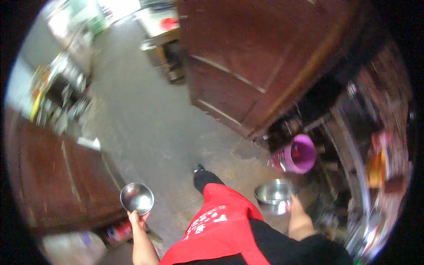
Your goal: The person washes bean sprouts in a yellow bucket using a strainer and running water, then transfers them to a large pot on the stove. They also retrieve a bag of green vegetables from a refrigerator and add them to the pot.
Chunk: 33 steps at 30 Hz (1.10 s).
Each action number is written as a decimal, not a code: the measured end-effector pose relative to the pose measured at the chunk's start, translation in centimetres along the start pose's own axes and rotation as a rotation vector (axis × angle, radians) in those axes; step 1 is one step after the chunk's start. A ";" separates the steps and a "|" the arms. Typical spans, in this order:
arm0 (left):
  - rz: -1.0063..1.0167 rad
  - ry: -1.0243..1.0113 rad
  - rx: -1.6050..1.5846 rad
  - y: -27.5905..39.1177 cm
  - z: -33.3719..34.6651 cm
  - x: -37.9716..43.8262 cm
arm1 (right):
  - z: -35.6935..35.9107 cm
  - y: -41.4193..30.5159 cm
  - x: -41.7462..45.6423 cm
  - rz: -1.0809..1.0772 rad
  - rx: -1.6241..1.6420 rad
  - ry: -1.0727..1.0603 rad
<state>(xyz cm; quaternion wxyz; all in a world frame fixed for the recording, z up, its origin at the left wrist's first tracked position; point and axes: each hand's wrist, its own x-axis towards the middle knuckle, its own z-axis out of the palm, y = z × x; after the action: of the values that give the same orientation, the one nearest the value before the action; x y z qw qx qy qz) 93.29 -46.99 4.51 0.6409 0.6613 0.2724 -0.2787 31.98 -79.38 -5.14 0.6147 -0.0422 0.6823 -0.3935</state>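
Observation:
My left hand (137, 218) grips the near rim of a round stainless-steel bowl (136, 198), its hollow turned up towards the camera. On the other side, my right hand (292, 202) holds a wider stainless-steel bowl or basin (275, 195) by its right edge; whether anything lies inside it I cannot tell. The two vessels are well apart, one on each side of my body. Between them hangs a red apron (218, 228) with white writing, and one dark-clad leg reaches forward over the floor.
A double-panelled brown wooden door (238, 66) stands ahead to the right, another brown wooden panel (59, 175) at the left. A purple bucket (303, 154) is near my right hand. Grey floor (142, 99) runs forward past a small table (155, 26) and blurred clutter (66, 99).

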 end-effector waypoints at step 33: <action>0.030 -0.613 0.931 4.5 49.6 -4.4 | -2.7 7.2 -5.3 0.112 0.610 0.823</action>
<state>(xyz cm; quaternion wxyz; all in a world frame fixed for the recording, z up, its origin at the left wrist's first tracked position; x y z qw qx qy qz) 92.50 -96.72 9.69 0.3348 0.7671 -0.0879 -0.5401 33.94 -70.23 -5.34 0.2997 0.3341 0.7231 -0.5250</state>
